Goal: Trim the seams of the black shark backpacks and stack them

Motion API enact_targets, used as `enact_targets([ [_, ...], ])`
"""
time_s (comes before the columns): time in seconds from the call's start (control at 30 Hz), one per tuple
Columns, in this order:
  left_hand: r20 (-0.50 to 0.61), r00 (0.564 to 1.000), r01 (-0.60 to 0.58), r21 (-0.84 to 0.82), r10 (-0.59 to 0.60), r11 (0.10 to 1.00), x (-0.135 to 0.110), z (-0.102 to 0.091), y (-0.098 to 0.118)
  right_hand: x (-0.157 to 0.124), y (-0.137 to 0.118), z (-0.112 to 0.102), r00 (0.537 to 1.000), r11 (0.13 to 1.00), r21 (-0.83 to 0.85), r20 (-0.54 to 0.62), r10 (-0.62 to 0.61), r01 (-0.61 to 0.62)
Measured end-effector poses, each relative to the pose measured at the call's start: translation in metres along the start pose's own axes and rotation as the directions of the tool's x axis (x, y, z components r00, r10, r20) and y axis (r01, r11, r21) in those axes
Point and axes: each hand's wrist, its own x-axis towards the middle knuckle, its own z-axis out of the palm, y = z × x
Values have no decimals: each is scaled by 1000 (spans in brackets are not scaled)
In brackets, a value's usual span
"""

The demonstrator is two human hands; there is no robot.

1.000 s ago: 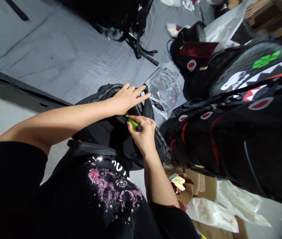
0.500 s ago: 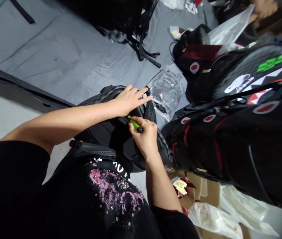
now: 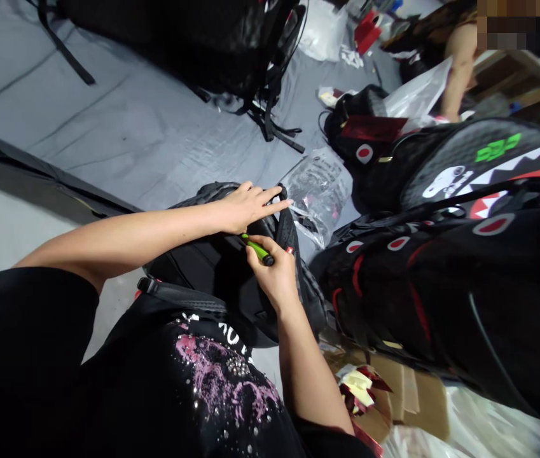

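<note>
Fingers of our left hand (image 3: pixel 245 205) lie spread flat on top of the black textured fabric backpack (image 3: pixel 207 261) against our lap, while our right hand (image 3: pixel 274 273) is closed around a slim green-and-black pen (image 3: pixel 257 249) just below it. Should the soft fabric shift, we judge the tip could skid.

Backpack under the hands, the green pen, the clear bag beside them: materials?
Backpack: looks like woven synthetic fabric, matte black, with a checkered texture along its edge.
Pen: probably hard plastic, with a glossy green barrel and black end.
Bag: thin clear plastic film, crinkled, with glints.
</note>
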Motion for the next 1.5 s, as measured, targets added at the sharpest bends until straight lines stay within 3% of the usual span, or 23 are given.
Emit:
enact_targets([
  [0.1, 81, 997, 9, 10, -10, 1000, -13, -17, -3, -3, 1, 0, 1000, 999, 39, -6, -13, 13],
  [0.23, 185, 951, 253, 1, -249, 967, -37, -34, 3, -10, -3, 1, 995, 995, -24, -23, -99, 99],
  [0.5, 187, 900, 379, 109, -393, 919, -53, -25, 7, -16, -15, 20, 965, 965, -53, -43, -258, 256],
  [0.6, 193, 894, 380, 154, -405, 912, -55, -25, 8, -17, -17, 23, 957, 957, -31, -21, -291, 290],
  [0.83, 125, 951, 260, 162, -281, 952, -66, -20, -3, -14, -14, 26, 953, 953, -60, -42, -300, 297],
  [0.97, 110, 962, 237, 126, -251, 963, -71, -19, -5, -11, -13, 30, 947, 942, -126, -38, -318, 311],
  [1.07, 127, 929, 339, 73, -346, 938, -76, -26, -1, -12, -13, 32, 946, 943, -115, -53, -321, 313],
  [1.17, 211, 832, 522, 20, -514, 853, -81, -33, -1, -13, -14, 33, 948, 951, -82, -90, -305, 298],
  [1.23, 273, 797, 562, -12, -538, 827, -81, -36, -4, -11, -15, 34, 952, 958, -56, -107, -286, 282],
  [1.5, 246, 829, 533, -74, -502, 843, -75, -29, -12, -5, -18, 47, 966, 974, 31, -138, -219, 225],
])
